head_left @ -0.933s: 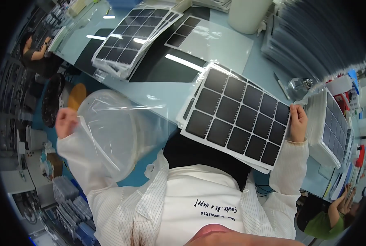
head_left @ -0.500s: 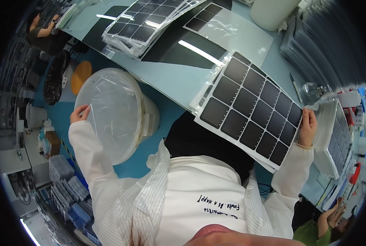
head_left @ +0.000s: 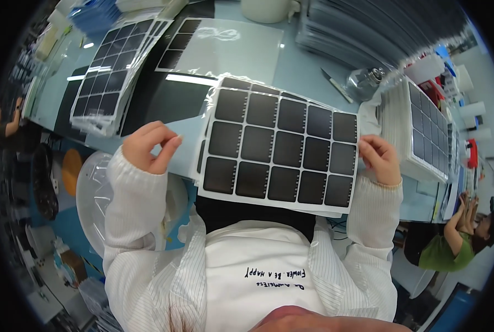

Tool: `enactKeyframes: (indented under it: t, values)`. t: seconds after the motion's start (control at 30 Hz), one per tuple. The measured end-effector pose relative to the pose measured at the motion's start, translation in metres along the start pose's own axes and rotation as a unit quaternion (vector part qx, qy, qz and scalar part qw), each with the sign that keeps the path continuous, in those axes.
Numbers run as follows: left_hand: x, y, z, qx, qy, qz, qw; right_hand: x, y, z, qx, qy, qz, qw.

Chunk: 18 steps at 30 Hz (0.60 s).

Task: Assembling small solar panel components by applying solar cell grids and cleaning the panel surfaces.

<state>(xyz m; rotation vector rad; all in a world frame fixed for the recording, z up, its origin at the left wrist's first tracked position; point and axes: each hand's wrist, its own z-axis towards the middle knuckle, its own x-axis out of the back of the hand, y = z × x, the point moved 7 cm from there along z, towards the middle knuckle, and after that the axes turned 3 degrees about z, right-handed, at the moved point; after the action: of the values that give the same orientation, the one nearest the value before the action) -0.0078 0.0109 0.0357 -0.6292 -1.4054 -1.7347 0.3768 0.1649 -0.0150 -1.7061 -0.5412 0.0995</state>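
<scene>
My right hand (head_left: pixel 380 157) pinches the right edge of a white sheet (head_left: pixel 258 126) printed with rows of dark rounded squares. This sheet lies on similar sheets, whose edges show behind it; the stack overhangs the table's near edge. Clear film glints at its upper left corner. Left of the stack, apart from it, my left hand (head_left: pixel 152 147) is raised with thumb and forefinger tips together. Whatever may be between them is too small to make out. Below that hand, partly behind my sleeve, stands a large translucent bin (head_left: pixel 89 205) with clear film in it.
More dark-squared sheets (head_left: pixel 111 69) lie at the far left, and a partly clear sheet (head_left: pixel 236 47) lies behind my stack. A knife (head_left: pixel 337 86), a glass jar (head_left: pixel 364 83) and a thick sheet pile (head_left: pixel 397 124) stand to the right. A co-worker (head_left: pixel 451 240) sits at the right.
My left hand has moved from over the bin toward the sheet stack. The view has turned, so the stack looks more level. My right hand still holds the sheet's right edge.
</scene>
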Motion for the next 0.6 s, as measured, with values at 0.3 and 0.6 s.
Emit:
enactKeyframes:
  t: [0.3, 0.6]
  values:
    - [-0.050, -0.019, 0.023, 0.082, -0.105, -0.113, 0.985, -0.025, -0.003, -0.034, -0.029, 0.002, -0.008, 1.000]
    - [-0.048, -0.024, 0.023, 0.041, -0.127, -0.194, 0.972, -0.033, -0.014, -0.042, -0.007, -0.003, -0.028, 1.000]
